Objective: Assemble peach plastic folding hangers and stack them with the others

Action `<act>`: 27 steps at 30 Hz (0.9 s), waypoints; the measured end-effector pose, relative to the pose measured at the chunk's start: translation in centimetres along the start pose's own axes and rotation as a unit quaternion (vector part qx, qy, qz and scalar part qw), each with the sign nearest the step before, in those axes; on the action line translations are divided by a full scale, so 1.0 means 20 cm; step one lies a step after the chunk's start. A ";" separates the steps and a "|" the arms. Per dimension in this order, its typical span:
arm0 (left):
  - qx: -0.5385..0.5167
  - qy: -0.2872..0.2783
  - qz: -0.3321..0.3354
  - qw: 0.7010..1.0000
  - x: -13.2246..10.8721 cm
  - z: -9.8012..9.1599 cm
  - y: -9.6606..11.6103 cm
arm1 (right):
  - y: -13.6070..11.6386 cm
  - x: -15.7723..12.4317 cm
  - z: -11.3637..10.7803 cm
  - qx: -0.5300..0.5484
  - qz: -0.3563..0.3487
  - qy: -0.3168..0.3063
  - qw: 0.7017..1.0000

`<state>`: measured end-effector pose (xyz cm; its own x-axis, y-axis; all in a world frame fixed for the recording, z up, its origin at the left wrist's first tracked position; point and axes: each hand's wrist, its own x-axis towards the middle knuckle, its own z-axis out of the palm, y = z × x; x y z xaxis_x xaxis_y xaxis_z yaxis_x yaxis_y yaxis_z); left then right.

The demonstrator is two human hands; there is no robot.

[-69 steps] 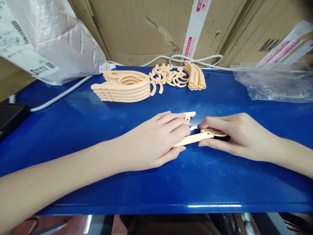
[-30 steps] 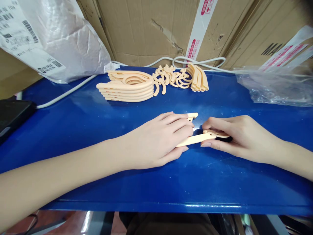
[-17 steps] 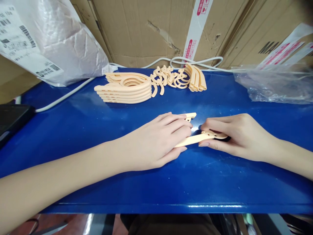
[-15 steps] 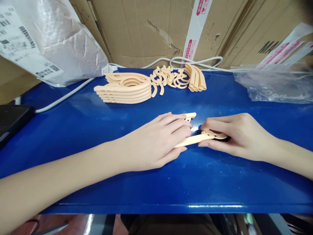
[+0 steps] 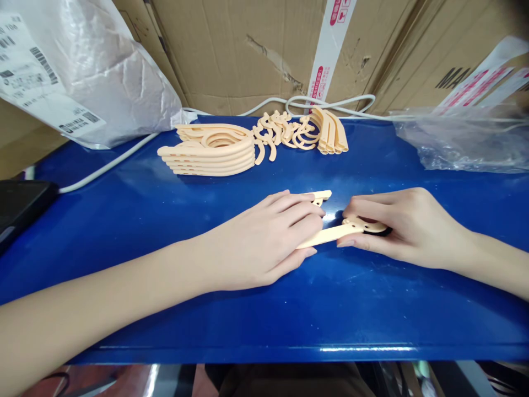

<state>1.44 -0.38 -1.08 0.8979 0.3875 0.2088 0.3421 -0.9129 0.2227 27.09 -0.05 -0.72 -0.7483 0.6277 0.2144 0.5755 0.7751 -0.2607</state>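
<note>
The left hand (image 5: 264,240), at the frame's centre, is clasped over a hanger (image 5: 324,237); right of centre, the right hand (image 5: 399,226) pinches its hook (image 5: 375,227). A cream stack (image 5: 210,159) sits on the tabletop (image 5: 264,322), upper centre.

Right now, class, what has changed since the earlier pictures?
At the end of the cream bar, the small curved piece in the right hand has shifted slightly, direction unclear; more shows. Neither hand let go. The left hand, stacked frames and loose pieces stayed put.

A packing or storage workspace, apparently: barcode-labelled mailer (image 5: 119,71) beyond the left hand (image 5: 268,237), clear plastic wrapping (image 5: 467,143) beyond the right hand (image 5: 400,226), cardboard boxes (image 5: 223,49) farthest past both
</note>
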 end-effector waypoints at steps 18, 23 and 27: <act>0.006 0.006 0.007 1.000 0.00 0.00 0.00 | 0.03 0.01 -0.01 -0.020 -0.025 -0.010 0.999; 0.010 0.003 0.008 1.000 0.01 0.00 -0.01 | 0.03 0.01 0.00 -0.013 -0.018 -0.014 1.000; 0.010 -0.002 0.008 1.000 0.01 0.01 -0.01 | 0.03 0.01 -0.01 -0.010 -0.026 -0.019 0.999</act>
<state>1.51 -0.18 -1.24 0.9046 0.3715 0.2091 0.3324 -0.9218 0.1997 27.27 0.48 -0.71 -0.7885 0.5845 0.1917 0.5423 0.8076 -0.2317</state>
